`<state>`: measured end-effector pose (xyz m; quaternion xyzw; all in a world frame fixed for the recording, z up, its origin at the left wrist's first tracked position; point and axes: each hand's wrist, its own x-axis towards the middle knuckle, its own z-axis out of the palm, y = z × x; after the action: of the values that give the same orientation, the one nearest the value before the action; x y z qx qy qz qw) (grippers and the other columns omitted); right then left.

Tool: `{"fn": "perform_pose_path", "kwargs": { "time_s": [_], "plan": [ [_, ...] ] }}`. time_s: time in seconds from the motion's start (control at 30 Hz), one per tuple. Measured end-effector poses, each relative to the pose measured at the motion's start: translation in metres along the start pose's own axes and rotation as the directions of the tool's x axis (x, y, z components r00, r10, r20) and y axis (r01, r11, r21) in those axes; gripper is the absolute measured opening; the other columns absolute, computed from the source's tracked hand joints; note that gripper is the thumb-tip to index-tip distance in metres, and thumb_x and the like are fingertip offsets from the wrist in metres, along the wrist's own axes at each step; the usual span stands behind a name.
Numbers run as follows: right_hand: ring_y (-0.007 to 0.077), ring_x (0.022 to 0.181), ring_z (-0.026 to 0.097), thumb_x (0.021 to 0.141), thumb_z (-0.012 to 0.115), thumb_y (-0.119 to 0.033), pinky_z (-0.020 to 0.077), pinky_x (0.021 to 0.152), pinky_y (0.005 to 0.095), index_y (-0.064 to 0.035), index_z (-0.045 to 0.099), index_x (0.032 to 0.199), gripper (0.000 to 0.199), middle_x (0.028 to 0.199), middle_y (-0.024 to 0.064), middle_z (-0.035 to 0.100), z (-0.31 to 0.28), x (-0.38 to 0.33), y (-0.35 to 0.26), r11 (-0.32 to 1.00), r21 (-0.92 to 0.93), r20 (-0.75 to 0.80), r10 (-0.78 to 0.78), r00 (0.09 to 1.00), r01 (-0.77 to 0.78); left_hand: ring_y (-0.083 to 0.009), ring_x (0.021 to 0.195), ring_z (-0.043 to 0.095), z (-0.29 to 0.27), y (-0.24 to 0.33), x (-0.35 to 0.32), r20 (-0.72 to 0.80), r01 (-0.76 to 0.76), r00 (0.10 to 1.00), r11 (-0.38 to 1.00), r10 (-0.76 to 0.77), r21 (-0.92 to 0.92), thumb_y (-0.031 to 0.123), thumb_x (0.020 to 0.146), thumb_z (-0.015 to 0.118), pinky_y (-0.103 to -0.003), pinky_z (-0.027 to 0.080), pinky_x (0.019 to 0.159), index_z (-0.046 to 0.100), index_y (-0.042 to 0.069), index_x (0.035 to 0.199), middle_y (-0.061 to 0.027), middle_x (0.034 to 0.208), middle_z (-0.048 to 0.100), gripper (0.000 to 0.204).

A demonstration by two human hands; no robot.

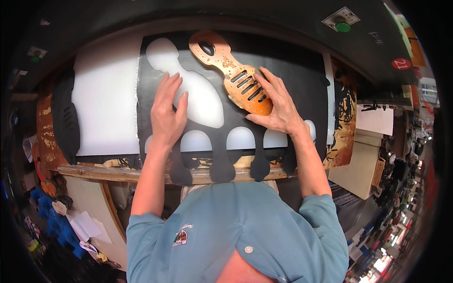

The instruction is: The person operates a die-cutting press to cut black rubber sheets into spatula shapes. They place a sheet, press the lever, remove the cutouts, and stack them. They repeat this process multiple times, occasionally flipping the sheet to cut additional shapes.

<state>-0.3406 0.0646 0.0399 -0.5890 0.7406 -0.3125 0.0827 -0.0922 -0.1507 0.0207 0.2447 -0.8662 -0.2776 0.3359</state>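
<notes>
An orange-brown cutting die (234, 75), shaped like a shoe sole with several slots at its wide end, lies on a black sheet (292, 61). My right hand (279, 104) grips the die's near end, the thumb on its near edge and the fingers along its right side. To the left is a sole-shaped cut-out (200, 101) in the black sheet, showing white beneath. My left hand (168, 111) rests open at the left edge of this cut-out, fingers stretched forward and thumb apart. Several rounded gaps break the black sheet's near edge, leaving dark tongues that hang over the table edge.
A white sheet (106, 104) shows at the left, beside a black offcut (65, 118). A wooden rail (113, 173) runs along the near edge. Overhead, a dark machine beam (264, 16) carries a green button (343, 27). Black scraps lie on the worn board (347, 141) at right.
</notes>
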Motion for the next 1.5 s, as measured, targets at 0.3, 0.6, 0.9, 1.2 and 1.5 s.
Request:
{"fn": "perform_pose_path", "kwargs": {
  "time_s": [0.3,0.6,0.9,1.2,1.5],
  "plan": [
    [0.0398,0.135,0.061,0.072,0.097,-0.028,0.0482,0.114,0.0492,0.0025,0.060,0.148,0.090,0.147,0.0220,0.064,0.018,-0.046,0.008,0.998,-0.005,-0.299,0.054,0.953,-0.059,-0.0206,0.078,0.073,-0.012,0.092,-0.128,0.177,0.159,0.980,0.889,-0.090,-0.429,-0.002,0.099,0.067,-0.032,0.057,0.069,0.072,-0.002,0.097,-0.0138,0.097,0.077,0.005],
    [0.0203,0.086,0.072,0.089,0.082,-0.003,0.0585,0.080,0.0315,0.0007,0.074,0.104,0.017,0.096,0.0102,0.073,-0.045,-0.042,-0.024,0.985,0.168,-0.683,0.084,0.726,0.045,-0.0348,0.074,0.065,0.023,0.089,-0.143,-0.016,-0.155,0.988,0.988,0.155,-0.009,-0.001,0.087,0.080,-0.045,0.052,0.064,0.062,0.005,0.092,-0.0118,0.084,0.066,0.020],
    [0.0207,0.070,0.063,0.099,0.074,-0.007,0.0509,0.067,0.0344,0.0014,0.069,0.091,0.013,0.082,0.0114,0.067,-0.096,-0.091,-0.026,1.000,0.006,-0.735,0.011,0.678,-0.009,-0.0366,0.073,0.065,0.026,0.082,-0.147,-0.108,-0.112,0.987,0.991,0.118,0.067,0.007,0.098,0.075,-0.045,0.052,0.064,0.061,0.005,0.095,-0.0134,0.085,0.065,0.014],
    [0.0267,0.069,0.058,0.090,0.080,-0.002,0.0476,0.065,0.0403,-0.0032,0.069,0.087,0.012,0.073,0.0079,0.059,0.014,-0.174,-0.023,0.987,-0.110,-0.581,0.032,0.813,-0.117,-0.0354,0.074,0.068,0.030,0.088,-0.141,-0.140,-0.123,0.980,0.985,0.140,0.124,0.008,0.096,0.077,-0.046,0.053,0.065,0.060,0.005,0.096,-0.0116,0.084,0.066,0.017],
    [0.0251,0.071,0.059,0.090,0.080,-0.002,0.0486,0.068,0.0386,-0.0031,0.071,0.089,0.009,0.074,0.0072,0.060,0.008,-0.175,-0.020,0.995,-0.055,-0.586,0.036,0.810,-0.084,-0.0357,0.079,0.070,0.033,0.085,-0.148,-0.141,-0.024,0.989,0.992,0.042,0.126,0.013,0.093,0.081,-0.046,0.055,0.069,0.061,0.006,0.100,-0.0115,0.093,0.067,0.022]
  ]
}}
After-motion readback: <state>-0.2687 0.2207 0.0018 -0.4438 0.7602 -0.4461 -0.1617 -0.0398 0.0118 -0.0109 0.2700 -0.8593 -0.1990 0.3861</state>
